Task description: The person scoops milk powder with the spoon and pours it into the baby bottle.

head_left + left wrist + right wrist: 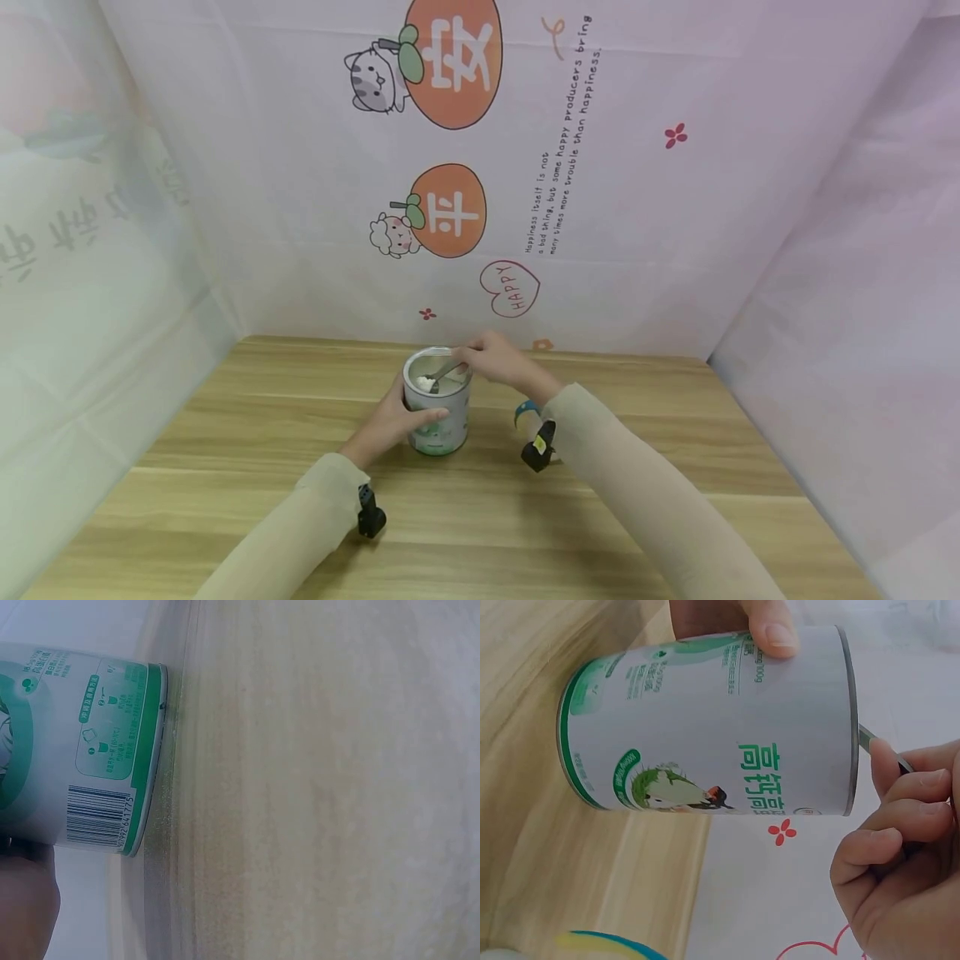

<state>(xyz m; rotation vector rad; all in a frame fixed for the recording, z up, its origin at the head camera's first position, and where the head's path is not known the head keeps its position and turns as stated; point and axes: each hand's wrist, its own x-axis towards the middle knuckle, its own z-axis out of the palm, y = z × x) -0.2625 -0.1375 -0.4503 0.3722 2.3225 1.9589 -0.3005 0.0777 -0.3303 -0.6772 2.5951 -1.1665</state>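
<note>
A white and green milk powder can (454,427) stands upright and lidless near the back of the table. My left hand (392,423) grips its side, the thumb lying across the front. In the right wrist view, that thumb (776,637) presses on the printed wall near the rim. My right hand (497,362) is at the can's right rim and holds a metal spoon (447,369) that slants down into the opening. White powder (426,383) shows at the spoon's lower end. The spoon's handle (865,738) comes out over the rim between my curled fingers.
A small object with a blue and yellow rim (527,407) is on the wooden table (465,533), partly hidden by my right sleeve and wrist camera. A printed white cloth (615,275) hangs close behind the can, with more cloth at both sides.
</note>
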